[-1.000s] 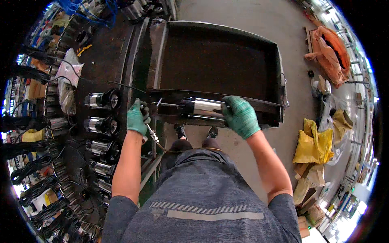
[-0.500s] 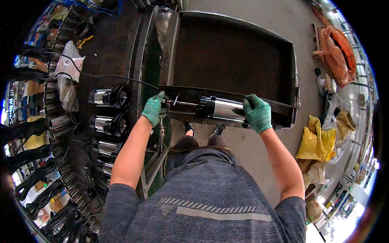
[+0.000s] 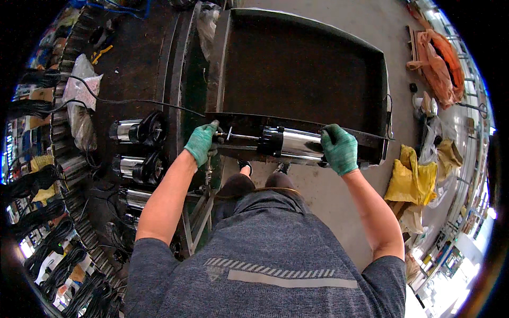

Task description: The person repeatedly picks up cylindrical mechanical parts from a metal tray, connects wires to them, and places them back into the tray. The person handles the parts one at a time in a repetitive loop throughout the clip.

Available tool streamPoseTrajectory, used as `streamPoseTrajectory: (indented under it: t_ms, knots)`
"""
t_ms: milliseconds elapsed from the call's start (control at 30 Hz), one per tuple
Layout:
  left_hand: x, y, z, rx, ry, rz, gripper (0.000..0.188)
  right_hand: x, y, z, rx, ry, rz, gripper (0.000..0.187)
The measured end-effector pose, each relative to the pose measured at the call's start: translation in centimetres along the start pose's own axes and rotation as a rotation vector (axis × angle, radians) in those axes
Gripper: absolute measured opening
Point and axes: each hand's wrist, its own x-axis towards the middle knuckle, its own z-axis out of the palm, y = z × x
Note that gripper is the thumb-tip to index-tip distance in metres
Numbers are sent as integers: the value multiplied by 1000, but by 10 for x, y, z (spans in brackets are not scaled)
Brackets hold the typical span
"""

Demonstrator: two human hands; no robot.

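Observation:
A shiny silver cylindrical motor (image 3: 301, 144) with a black end cap lies sideways across the near edge of a dark metal tray. From its left end a thin metal shaft (image 3: 244, 137) with a small crossbar runs toward my left hand. Green-gloved, my left hand (image 3: 200, 142) is closed at the shaft's outer end; what sits inside its fingers is mostly hidden. My right hand (image 3: 340, 149), also in a green glove, is wrapped round the motor's right end. A black cable (image 3: 143, 100) reaches from the left bench to near my left hand.
The deep tray (image 3: 386, 79) extends beyond the motor. On the left bench (image 3: 146, 58) stand several similar motors (image 3: 127, 131), beside a plastic bag (image 3: 82, 100) and coiled black cables (image 3: 45, 238). Yellow sacks (image 3: 411, 177) and an orange sack (image 3: 440, 66) lie on the floor at right.
The view has shifted slightly, so the bench motors appear a little further left. Both hands keep their holds, and the motor stays nearly in place.

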Motion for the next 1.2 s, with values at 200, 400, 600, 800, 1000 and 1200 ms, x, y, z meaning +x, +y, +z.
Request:
streamPoseTrajectory:
  t_ms: [200,400,600,800,1000,1200]
  knots:
    - [2,-1,-5,42,-90,44,28,0,3,2,18,13,-13,13]
    - [-3,1,2,101,-62,39,25,0,-2,4,28,68,-3,11]
    - [-4,-1,3,91,-70,37,27,-1,-13,0,61,63,16,10]
    - [-15,2,6,82,-19,116,24,-4,-11,-3,67,61,-27,11]
    - [-37,5,20,-601,-151,262,15,-16,12,-13,145,13,-129,19]
    - [-102,21,191,-635,-477,407,24,-68,-5,-68,-38,207,-476,38]
